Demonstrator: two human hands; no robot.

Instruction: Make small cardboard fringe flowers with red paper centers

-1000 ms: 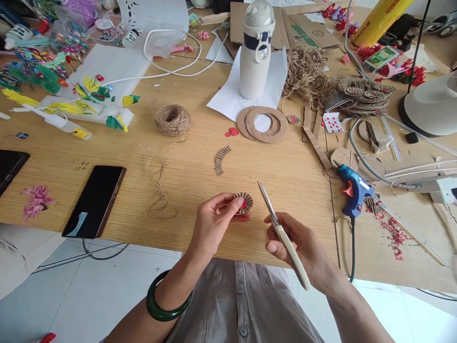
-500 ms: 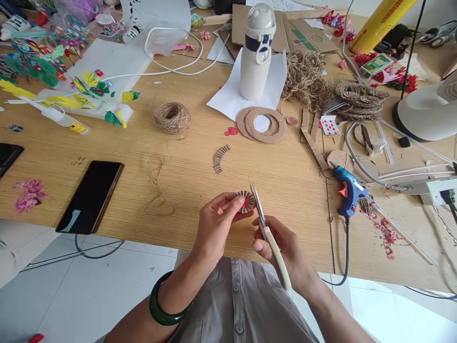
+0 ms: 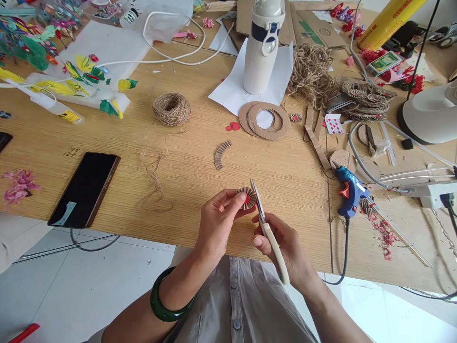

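Between the thumb and fingers of my left hand (image 3: 220, 221) is a small round rosette of pleated corrugated cardboard (image 3: 249, 200) with a red centre. My right hand (image 3: 282, 243) grips a pair of scissors (image 3: 274, 247) with cream handles. The blades point away from me, almost closed, right beside the rosette's right edge. Beyond my hands lies a curved, ribbed cardboard strip (image 3: 222, 155). Farther back are several red paper discs (image 3: 234, 126) and two overlapping cardboard rings (image 3: 282, 131).
A ball of twine (image 3: 172, 109) trails loose strands on the left, near a black phone (image 3: 85, 190). To the right lies a blue glue gun (image 3: 352, 193) with its cable over the table edge. A white bottle (image 3: 259, 62) stands on paper at the back.
The camera view has shifted slightly, moving the background a little. Both hands keep nearly the same pose, with the scissors still beside the rosette.
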